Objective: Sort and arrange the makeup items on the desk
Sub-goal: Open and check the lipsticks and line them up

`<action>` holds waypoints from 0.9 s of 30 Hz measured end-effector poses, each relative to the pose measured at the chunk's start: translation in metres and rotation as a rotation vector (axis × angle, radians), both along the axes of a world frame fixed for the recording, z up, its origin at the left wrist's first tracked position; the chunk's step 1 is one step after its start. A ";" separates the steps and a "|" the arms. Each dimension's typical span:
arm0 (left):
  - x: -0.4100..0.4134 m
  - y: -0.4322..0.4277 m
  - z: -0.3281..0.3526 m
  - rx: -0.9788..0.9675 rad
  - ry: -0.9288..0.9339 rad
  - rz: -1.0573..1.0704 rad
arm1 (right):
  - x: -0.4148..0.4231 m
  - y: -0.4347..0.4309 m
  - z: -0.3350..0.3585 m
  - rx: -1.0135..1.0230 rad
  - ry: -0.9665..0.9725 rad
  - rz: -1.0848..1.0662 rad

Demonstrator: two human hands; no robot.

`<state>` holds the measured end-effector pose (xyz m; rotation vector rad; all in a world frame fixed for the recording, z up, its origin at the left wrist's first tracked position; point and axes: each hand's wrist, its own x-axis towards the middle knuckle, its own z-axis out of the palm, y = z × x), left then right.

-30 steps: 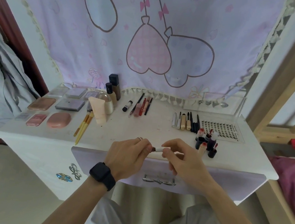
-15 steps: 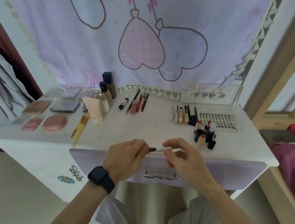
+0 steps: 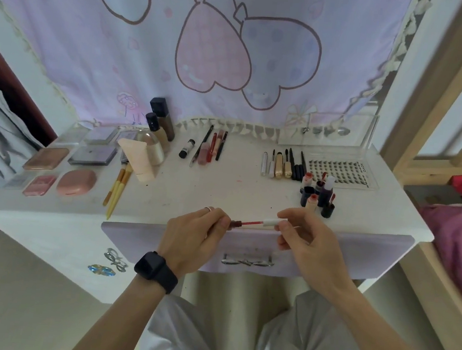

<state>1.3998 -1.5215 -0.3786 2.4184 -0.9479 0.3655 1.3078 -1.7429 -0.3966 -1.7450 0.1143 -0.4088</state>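
Over the desk's front edge my left hand [image 3: 192, 235] grips a small dark red lip gloss tube [image 3: 235, 224]. My right hand [image 3: 305, 241] pinches its white cap [image 3: 274, 222], from which a red applicator wand [image 3: 251, 222] runs back into the tube's mouth. A cluster of small lip tint bottles [image 3: 318, 193] stands on the white desk [image 3: 222, 191] just beyond my right hand. Mascaras and liners [image 3: 282, 165] lie in a row behind them. Lip pencils and glosses [image 3: 209, 149] lie at the middle back.
Compacts and palettes [image 3: 64, 164] fill the left side, with two yellow brushes [image 3: 117, 187], a peach tube [image 3: 136, 158] and foundation bottles [image 3: 159, 126] beside them. A lash tray [image 3: 339, 170] and a clear acrylic box [image 3: 327, 131] sit at the back right. A wooden bed frame [image 3: 436, 83] stands to the right.
My hands have drawn apart: the white cap has come away from the tube and the red wand now shows between them. The camera has tilted down slightly.
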 end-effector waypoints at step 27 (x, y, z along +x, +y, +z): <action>0.008 0.001 -0.001 -0.065 0.066 0.059 | -0.014 -0.012 -0.001 0.008 -0.046 -0.123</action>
